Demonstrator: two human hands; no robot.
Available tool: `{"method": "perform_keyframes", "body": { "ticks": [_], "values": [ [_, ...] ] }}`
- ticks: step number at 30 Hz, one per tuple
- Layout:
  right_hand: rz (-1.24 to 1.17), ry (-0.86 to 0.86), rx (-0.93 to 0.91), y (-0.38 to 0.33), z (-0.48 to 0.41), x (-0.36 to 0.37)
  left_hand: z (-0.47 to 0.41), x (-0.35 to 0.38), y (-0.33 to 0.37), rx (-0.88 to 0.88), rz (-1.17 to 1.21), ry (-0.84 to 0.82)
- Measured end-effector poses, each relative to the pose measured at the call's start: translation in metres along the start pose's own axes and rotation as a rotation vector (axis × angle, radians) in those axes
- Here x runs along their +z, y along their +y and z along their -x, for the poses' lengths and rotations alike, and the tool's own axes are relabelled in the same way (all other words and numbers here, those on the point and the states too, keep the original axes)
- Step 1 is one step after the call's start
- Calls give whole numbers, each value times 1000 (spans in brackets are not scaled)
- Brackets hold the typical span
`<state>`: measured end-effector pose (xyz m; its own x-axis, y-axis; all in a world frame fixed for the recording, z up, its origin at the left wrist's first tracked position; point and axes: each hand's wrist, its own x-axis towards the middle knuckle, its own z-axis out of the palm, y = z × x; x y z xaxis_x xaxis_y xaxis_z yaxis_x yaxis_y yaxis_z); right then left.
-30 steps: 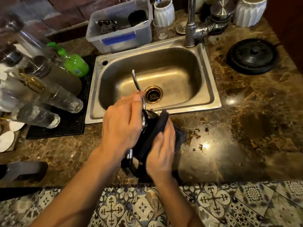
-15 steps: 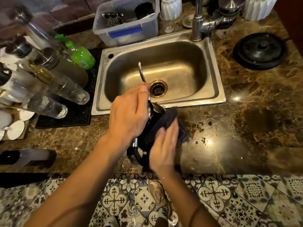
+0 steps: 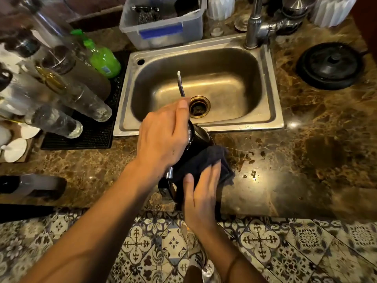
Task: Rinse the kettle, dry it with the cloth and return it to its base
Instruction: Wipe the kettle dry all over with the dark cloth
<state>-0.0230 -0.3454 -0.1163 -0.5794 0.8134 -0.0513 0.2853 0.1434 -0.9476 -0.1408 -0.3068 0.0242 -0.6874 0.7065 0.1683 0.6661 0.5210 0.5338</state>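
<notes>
A black kettle (image 3: 199, 140) lies tilted over the counter's front edge, its thin silver gooseneck spout (image 3: 180, 84) pointing up over the sink (image 3: 273, 111). My left hand (image 3: 163, 135) grips the kettle's top near the spout base. My right hand (image 3: 202, 193) presses a dark cloth (image 3: 204, 162) flat against the kettle's lower side. The handle end (image 3: 166, 186) shows below my left wrist. The round black base (image 3: 330, 65) sits on the counter to the right of the sink.
Upturned glasses and bottles (image 3: 61, 99) stand on a black mat left of the sink, beside a green soap bottle (image 3: 102, 58). A clear plastic bin (image 3: 163, 23) and the tap (image 3: 255, 23) are behind the sink. Patterned floor tiles lie below the counter edge.
My right hand has slid the cloth down along the kettle's side. The left hand keeps its grip; the view has shifted slightly.
</notes>
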Motion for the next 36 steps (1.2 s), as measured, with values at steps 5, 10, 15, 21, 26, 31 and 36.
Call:
{"method": "perform_keyframes", "body": {
  "ticks": [5, 10, 15, 21, 26, 31, 36],
  "values": [
    [-130, 165, 142, -9, -52, -8, 1, -1, 0, -19, 18, 3],
    [-28, -241, 264, -44, -143, -40, 0, -1, 0, -22, -28, -12],
    [-170, -182, 101, -54, -110, -39, -1, 0, -1, -7, -22, 2],
    [-186, 176, -29, -19, -22, 5, 2, -3, -1, -9, -10, -12],
    [-200, 230, 27, -10, -11, 6, 2, -7, 0, 9, -21, -46],
    [-270, 283, 161, -34, -46, 1, 0, -9, -4, 17, 8, -105],
    [-237, 133, 206, -52, -95, -27, -5, -9, -13, 22, 72, -171]
  ]
}}
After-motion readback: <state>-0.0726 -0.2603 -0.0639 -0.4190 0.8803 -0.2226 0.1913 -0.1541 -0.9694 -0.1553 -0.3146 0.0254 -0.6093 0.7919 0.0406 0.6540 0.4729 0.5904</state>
